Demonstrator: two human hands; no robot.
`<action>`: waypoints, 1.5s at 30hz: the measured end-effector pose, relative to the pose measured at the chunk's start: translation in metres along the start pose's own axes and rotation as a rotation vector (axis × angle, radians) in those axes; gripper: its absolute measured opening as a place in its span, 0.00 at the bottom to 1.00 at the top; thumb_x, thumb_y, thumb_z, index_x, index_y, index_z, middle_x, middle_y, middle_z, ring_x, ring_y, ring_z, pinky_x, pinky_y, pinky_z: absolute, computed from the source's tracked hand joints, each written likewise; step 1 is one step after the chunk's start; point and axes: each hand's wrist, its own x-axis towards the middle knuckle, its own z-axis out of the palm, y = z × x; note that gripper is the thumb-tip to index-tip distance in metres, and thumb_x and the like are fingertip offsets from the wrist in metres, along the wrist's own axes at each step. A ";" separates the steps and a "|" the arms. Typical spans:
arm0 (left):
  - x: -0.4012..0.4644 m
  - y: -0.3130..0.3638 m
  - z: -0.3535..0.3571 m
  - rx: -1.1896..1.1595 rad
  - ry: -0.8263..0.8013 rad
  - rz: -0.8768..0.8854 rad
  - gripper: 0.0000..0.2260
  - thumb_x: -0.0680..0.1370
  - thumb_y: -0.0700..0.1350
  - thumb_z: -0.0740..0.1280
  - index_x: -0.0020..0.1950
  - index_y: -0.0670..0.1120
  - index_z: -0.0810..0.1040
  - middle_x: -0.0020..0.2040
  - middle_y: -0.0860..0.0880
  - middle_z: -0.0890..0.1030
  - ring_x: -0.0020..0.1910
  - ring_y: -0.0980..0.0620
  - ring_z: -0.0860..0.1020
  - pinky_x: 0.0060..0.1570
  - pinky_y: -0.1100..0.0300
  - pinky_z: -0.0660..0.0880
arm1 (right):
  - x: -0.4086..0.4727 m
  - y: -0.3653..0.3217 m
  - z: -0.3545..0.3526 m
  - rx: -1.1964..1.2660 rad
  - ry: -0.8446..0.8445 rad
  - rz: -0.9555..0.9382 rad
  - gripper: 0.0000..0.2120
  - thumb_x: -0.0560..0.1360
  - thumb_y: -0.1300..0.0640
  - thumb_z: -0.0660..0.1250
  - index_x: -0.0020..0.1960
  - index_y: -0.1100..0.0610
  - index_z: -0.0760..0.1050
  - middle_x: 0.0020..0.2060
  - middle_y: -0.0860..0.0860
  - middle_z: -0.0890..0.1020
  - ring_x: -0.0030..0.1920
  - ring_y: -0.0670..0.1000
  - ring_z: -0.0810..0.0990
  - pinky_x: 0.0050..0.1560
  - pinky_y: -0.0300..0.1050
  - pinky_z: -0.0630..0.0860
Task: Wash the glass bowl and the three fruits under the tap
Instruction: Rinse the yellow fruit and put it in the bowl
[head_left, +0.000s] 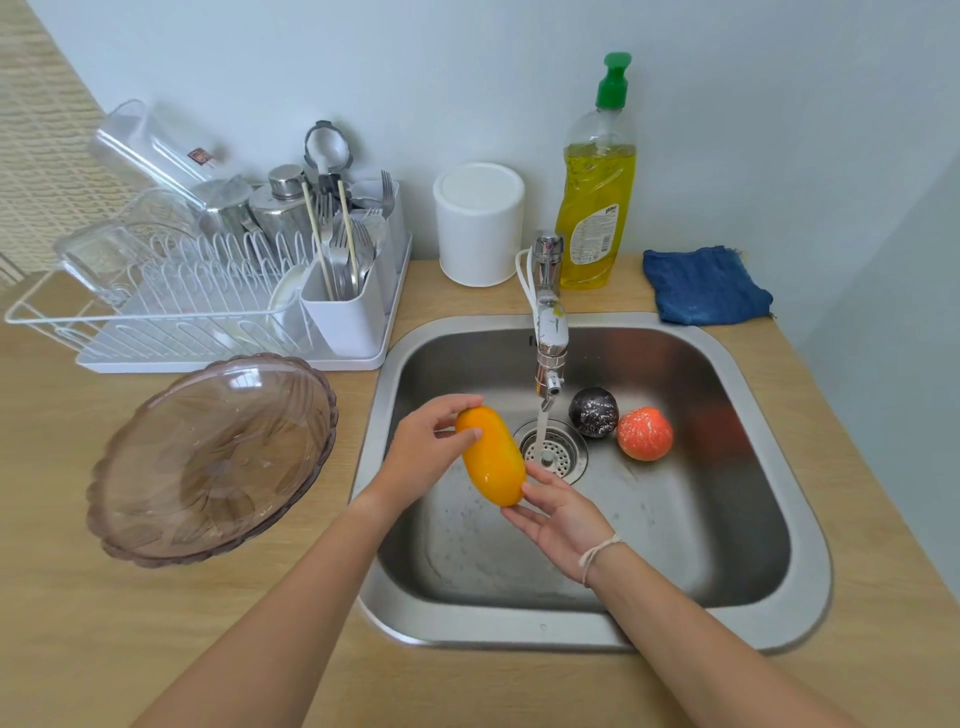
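— Wooden counter (857, 519), steel sink (769, 415): what's in it?
— I see a dark fruit (593, 412) touching an orange-red fruit (644, 434) near its back edge, tap (548, 343) running.
— Hands?
— My left hand (426, 452) pinches the yellow fruit (491, 456) at its top; my right hand (563, 519), fingers straight, touches its lower end. Glass bowl (213, 457) sits left of the sink.

No text in the frame is legible. The yellow dish soap bottle (595, 197), upper right of centre, carries a label (594, 234) on its lower front; the brand word at the label's top and the fine print below it are too small and blurred to read. A clear plastic container (156, 148) at upper left bears a small dark red sticker (200, 156), also unreadable.
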 end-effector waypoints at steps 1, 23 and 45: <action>0.000 0.002 -0.003 0.014 0.001 0.015 0.16 0.76 0.41 0.68 0.62 0.53 0.74 0.60 0.53 0.75 0.58 0.53 0.74 0.52 0.67 0.72 | -0.001 0.003 0.003 0.020 0.000 -0.007 0.19 0.76 0.68 0.60 0.65 0.59 0.67 0.56 0.59 0.75 0.52 0.59 0.78 0.56 0.49 0.75; -0.005 0.008 -0.041 0.076 -0.026 0.169 0.17 0.75 0.39 0.69 0.63 0.48 0.75 0.58 0.55 0.74 0.57 0.58 0.73 0.50 0.77 0.71 | 0.003 0.020 0.036 0.053 0.033 -0.144 0.18 0.76 0.64 0.61 0.66 0.59 0.68 0.54 0.57 0.79 0.51 0.57 0.79 0.47 0.45 0.81; -0.026 -0.010 -0.184 -0.108 0.379 0.067 0.14 0.75 0.40 0.69 0.58 0.54 0.77 0.56 0.51 0.78 0.54 0.56 0.77 0.49 0.69 0.74 | 0.042 0.014 0.187 -0.382 -0.086 -0.451 0.09 0.74 0.67 0.64 0.53 0.58 0.74 0.49 0.55 0.77 0.49 0.54 0.78 0.43 0.40 0.81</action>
